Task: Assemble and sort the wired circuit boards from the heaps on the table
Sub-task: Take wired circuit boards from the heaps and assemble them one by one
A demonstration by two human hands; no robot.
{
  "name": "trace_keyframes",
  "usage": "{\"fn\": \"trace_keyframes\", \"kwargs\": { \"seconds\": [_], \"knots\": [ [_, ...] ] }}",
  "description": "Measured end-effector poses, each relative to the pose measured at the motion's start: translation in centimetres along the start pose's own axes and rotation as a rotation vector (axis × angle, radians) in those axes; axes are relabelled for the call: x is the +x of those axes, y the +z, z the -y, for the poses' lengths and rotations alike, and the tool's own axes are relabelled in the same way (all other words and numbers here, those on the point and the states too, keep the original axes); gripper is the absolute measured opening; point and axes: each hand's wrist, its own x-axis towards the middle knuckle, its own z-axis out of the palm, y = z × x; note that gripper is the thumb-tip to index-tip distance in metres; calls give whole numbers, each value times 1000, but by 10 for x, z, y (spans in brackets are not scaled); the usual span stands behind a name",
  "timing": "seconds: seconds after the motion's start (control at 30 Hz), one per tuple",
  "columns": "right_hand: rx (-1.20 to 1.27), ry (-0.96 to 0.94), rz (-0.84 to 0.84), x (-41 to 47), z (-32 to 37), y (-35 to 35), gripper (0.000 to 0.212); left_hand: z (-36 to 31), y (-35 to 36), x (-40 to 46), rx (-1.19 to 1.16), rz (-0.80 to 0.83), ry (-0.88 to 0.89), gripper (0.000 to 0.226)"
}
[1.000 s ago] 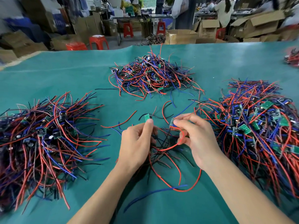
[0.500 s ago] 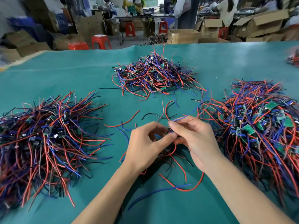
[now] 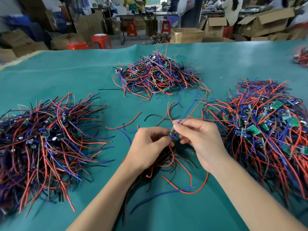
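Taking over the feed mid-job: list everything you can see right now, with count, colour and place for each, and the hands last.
Table cloth: one, teal, covers the whole work surface.
Left heap: one, red, blue and black wires with dark boards, left of the hands.
Far heap: one, red and blue wires with boards, table centre, beyond the hands.
Right heap: one, red and blue wires with green boards, right of the hands.
Loose wires: several, red, blue, black, under and around the hands.
Held board: one, green-blue, between both hands.
Stools: several, red, floor behind the table.
Cardboard boxes: many, brown, background.
Left hand: grip on the held board.
Right hand: grip on the same board.
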Motion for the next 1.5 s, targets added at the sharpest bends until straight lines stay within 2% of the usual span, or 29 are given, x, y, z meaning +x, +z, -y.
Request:
{"fn": "trace_keyframes", "kwargs": {
  "seconds": [0.17,0.4,0.57,0.73,0.83,0.9,0.97,1.03,1.13,1.2,1.3,1.4,1.5],
  "knots": [
    [-92,-64,-16,2,-1,-3,18,-1,-4,1,-69,79,-31,16],
    [-233,-214,-357,18,2,-23,18,-2,-6,0,-100,156,-45,14],
    [-379,-357,-447,22,7,-33,12,-4,-5,-1,-119,165,-34,15],
    [-207,-390,-572,32,17,-49,14,-5,-6,0,-103,167,-58,18],
    [-3,-403,-549,28,22,-46,17,-5,-6,-1,-119,139,-86,22],
    [234,-371,-551,26,30,-46,12,-5,-5,0,-136,83,-90,23],
    [303,-323,-535,22,33,-44,5,-4,-3,0,-161,26,-81,19],
    [123,-275,-421,15,24,-31,13,-4,-2,1,-177,6,-70,14],
    [-294,-178,-74,4,4,-6,30,-2,-3,1,-179,-7,-43,14],
    [-377,-149,41,0,-2,0,29,-2,-4,1,-181,-5,-32,15],
    [-283,-175,59,1,-4,-3,25,-2,-4,1,-191,-19,-51,16],
    [-290,-220,55,0,-3,-2,15,-1,-4,2,-195,-18,-70,15],
    [-304,-265,1,0,-5,1,15,-2,-3,2,-242,24,-71,14]
  ]
}}
